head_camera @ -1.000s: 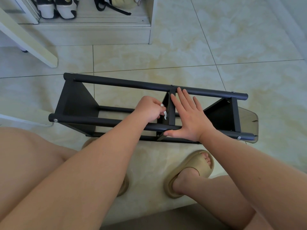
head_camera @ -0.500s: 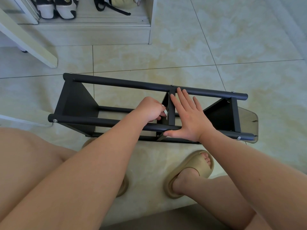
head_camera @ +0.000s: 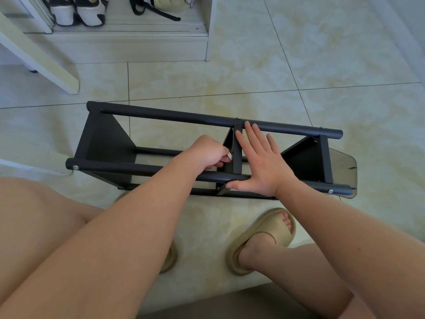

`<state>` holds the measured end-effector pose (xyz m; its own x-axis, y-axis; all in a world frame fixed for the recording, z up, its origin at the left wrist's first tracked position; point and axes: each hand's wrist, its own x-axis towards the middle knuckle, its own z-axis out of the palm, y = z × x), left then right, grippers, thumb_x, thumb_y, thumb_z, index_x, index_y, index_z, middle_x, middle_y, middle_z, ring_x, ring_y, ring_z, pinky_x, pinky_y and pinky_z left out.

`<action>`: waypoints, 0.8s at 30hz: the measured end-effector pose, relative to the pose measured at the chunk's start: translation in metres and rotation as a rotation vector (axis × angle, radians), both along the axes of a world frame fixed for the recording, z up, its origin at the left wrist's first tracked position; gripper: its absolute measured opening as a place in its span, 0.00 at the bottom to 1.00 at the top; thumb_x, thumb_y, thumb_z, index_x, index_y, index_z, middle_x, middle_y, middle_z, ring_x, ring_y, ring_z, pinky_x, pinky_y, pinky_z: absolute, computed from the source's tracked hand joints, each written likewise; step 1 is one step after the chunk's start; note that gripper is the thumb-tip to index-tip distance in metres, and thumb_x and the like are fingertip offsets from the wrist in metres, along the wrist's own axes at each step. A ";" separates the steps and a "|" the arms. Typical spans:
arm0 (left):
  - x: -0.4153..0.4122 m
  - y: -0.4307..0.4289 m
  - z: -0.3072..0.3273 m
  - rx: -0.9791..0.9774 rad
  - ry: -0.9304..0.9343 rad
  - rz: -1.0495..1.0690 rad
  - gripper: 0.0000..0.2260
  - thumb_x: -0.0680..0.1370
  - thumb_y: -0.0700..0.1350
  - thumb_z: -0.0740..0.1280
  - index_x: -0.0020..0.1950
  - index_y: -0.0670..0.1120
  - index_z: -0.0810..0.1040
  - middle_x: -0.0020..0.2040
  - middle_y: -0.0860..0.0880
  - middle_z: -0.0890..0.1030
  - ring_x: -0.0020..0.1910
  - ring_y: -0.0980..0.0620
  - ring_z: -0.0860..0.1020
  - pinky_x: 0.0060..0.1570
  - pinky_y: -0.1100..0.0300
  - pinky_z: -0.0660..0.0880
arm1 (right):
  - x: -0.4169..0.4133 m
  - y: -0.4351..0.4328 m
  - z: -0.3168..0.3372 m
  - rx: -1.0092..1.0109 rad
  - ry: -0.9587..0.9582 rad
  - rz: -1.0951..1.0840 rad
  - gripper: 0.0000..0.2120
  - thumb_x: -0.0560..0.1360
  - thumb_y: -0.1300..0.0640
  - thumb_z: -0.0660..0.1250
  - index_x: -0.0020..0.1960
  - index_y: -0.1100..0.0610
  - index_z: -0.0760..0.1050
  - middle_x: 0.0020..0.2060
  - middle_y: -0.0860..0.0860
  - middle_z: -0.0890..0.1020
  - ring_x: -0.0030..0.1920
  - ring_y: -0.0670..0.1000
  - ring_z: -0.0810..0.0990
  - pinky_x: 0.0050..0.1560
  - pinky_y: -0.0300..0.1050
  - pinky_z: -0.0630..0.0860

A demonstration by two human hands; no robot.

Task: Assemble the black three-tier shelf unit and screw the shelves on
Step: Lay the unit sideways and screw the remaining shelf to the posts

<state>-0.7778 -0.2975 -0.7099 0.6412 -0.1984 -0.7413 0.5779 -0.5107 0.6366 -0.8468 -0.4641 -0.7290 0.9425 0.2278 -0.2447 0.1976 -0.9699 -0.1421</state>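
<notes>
Black shelf unit, on its side on the floor by my feet: right hand flat, open, bracing the middle shelf; left hand gripping a small white tool, rotated slightly since a second ago, so the screw is probably tightening.
</notes>
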 end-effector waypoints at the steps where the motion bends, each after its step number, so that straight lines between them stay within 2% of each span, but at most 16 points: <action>1: 0.000 0.000 -0.001 -0.006 0.000 -0.001 0.05 0.81 0.45 0.64 0.46 0.49 0.77 0.39 0.54 0.85 0.47 0.56 0.83 0.54 0.55 0.77 | 0.000 0.000 0.000 -0.001 0.001 0.001 0.61 0.64 0.18 0.54 0.83 0.52 0.37 0.81 0.54 0.34 0.80 0.54 0.31 0.80 0.59 0.37; 7: 0.001 -0.001 -0.005 -0.002 0.046 -0.018 0.06 0.81 0.45 0.64 0.46 0.47 0.77 0.37 0.54 0.85 0.46 0.55 0.83 0.52 0.56 0.76 | 0.000 0.000 0.001 -0.002 0.004 0.003 0.61 0.64 0.18 0.54 0.82 0.52 0.37 0.80 0.54 0.34 0.80 0.54 0.32 0.80 0.59 0.38; 11: 0.002 -0.002 -0.006 0.006 0.076 -0.031 0.06 0.82 0.45 0.62 0.46 0.48 0.75 0.32 0.55 0.84 0.43 0.57 0.82 0.45 0.58 0.74 | 0.000 0.000 0.001 -0.006 0.006 0.005 0.61 0.64 0.18 0.53 0.82 0.52 0.36 0.80 0.54 0.34 0.80 0.54 0.31 0.80 0.59 0.37; 16: 0.002 -0.002 -0.010 0.023 0.053 -0.086 0.08 0.82 0.43 0.60 0.46 0.47 0.76 0.30 0.55 0.83 0.41 0.56 0.82 0.46 0.58 0.73 | 0.000 0.000 0.000 -0.007 0.002 0.005 0.61 0.64 0.18 0.54 0.82 0.52 0.36 0.80 0.54 0.34 0.80 0.54 0.31 0.80 0.59 0.37; 19: 0.003 0.001 -0.010 0.015 0.027 -0.139 0.08 0.82 0.42 0.60 0.45 0.47 0.76 0.32 0.54 0.84 0.43 0.54 0.81 0.50 0.56 0.74 | 0.000 0.000 -0.001 0.001 -0.001 0.002 0.61 0.65 0.18 0.56 0.82 0.52 0.37 0.80 0.53 0.34 0.80 0.53 0.31 0.79 0.59 0.37; 24: 0.002 0.008 -0.006 -0.004 -0.016 -0.235 0.10 0.82 0.40 0.60 0.45 0.46 0.77 0.38 0.52 0.83 0.43 0.54 0.81 0.49 0.57 0.73 | 0.000 0.000 -0.002 0.000 -0.012 0.000 0.61 0.64 0.18 0.56 0.83 0.52 0.37 0.81 0.53 0.35 0.80 0.53 0.32 0.79 0.59 0.37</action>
<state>-0.7758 -0.2899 -0.7156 0.5891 -0.3463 -0.7301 0.4333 -0.6272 0.6472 -0.8467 -0.4645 -0.7310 0.9454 0.2282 -0.2328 0.1997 -0.9698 -0.1400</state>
